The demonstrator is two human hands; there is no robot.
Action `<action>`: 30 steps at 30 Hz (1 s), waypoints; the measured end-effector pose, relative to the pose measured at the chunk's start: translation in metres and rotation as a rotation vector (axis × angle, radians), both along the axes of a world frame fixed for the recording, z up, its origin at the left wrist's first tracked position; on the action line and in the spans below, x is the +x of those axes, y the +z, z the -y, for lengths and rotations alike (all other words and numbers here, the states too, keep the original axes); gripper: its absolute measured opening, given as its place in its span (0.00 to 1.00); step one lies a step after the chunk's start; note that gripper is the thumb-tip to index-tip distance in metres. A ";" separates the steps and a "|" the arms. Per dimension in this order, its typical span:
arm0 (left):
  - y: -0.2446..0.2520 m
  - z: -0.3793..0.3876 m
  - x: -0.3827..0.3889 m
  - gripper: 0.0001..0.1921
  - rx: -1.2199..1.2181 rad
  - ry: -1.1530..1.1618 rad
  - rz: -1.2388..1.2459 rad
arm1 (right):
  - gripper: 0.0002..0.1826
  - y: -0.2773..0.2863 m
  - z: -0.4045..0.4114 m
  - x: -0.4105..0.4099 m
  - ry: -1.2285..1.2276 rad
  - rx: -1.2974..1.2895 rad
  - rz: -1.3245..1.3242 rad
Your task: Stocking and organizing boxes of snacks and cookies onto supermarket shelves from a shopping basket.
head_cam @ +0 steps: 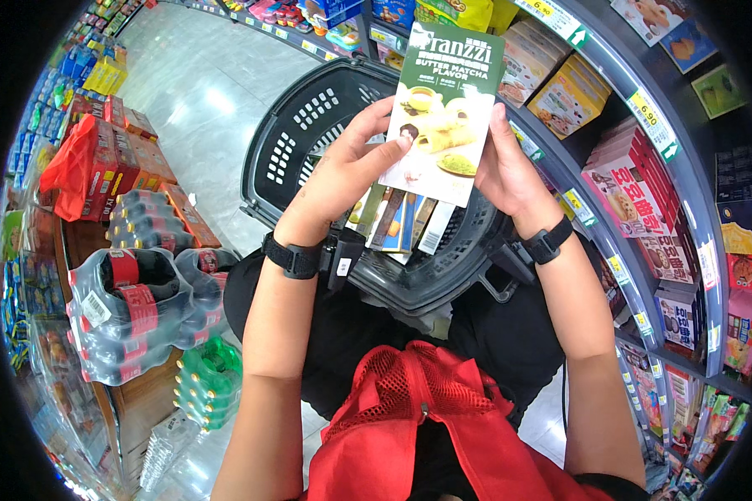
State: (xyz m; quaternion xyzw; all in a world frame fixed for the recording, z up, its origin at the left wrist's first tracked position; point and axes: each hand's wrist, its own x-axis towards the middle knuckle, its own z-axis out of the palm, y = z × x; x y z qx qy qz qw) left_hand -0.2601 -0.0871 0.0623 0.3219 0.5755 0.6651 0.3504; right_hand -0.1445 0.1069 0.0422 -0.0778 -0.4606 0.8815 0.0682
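Observation:
A green and white Franzzi butter matcha biscuit box (442,119) is held up between both hands, its printed front facing the camera. My left hand (344,163) grips the box's left edge, thumb on the front and fingers behind. At its right edge my right hand (514,166) holds the box, thumb upright along the side, most fingers hidden behind it. Below the hands stands a black plastic shopping basket (276,131) between the knees. Several thin boxes (391,219) of different colours lie in it, partly covered by the held box.
Curved-looking store shelves (648,125) with biscuit boxes and price tags rise close on the right. At left, shrink-wrapped dark drink bottles (131,313), green bottles (210,382) and stacked red cartons (109,163) stand beside a tiled aisle. More shelves cross the top.

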 end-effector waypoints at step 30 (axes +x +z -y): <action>-0.188 -0.051 -0.029 0.20 -1.433 -0.055 -1.365 | 0.43 0.046 -0.043 0.002 -0.262 -0.009 -0.124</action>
